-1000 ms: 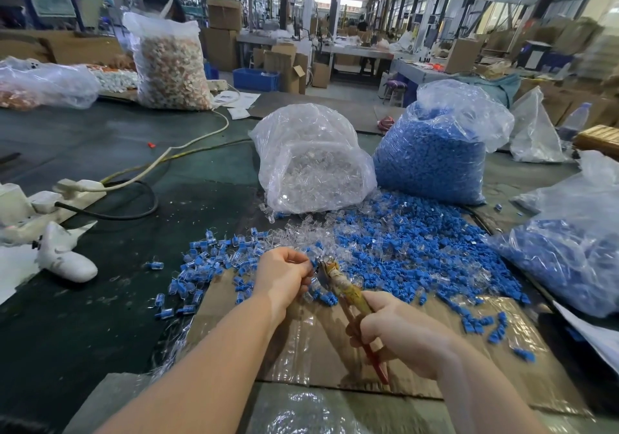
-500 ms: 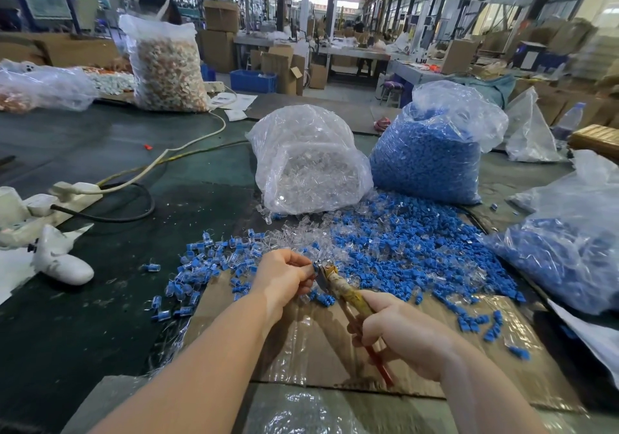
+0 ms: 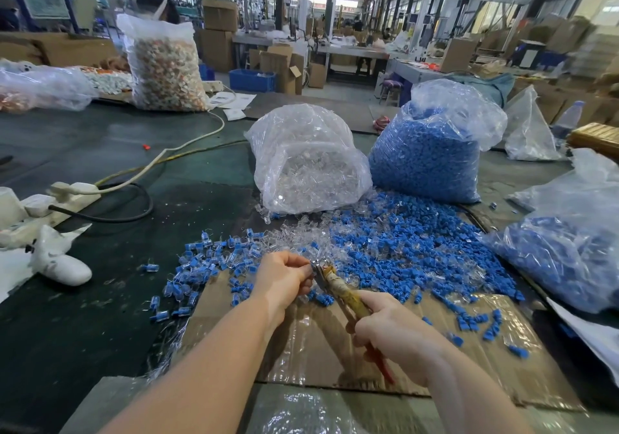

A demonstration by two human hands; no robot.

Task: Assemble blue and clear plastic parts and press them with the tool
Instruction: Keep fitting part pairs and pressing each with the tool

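My right hand [image 3: 398, 336] grips the handles of a pair of pliers [image 3: 341, 291] wrapped in yellowed tape, with a red handle end showing below my palm. The jaws point up and left, meeting the fingertips of my left hand [image 3: 284, 276]. My left hand pinches a small part at the jaws; the part itself is hidden by my fingers. Loose blue parts [image 3: 418, 249] and clear parts [image 3: 301, 232] lie spread behind my hands. Assembled blue-and-clear pieces [image 3: 201, 262] lie in a heap to the left.
A bag of clear parts [image 3: 308, 165] and a bag of blue parts [image 3: 432, 152] stand behind the pile. Another blue-filled bag [image 3: 569, 252] lies at right. Taped cardboard [image 3: 335, 350] covers the table under my hands. A power strip with cables [image 3: 73, 192] and white objects lie left.
Both hands have stayed together at the plier jaws with hardly any movement. The view has shifted slightly.
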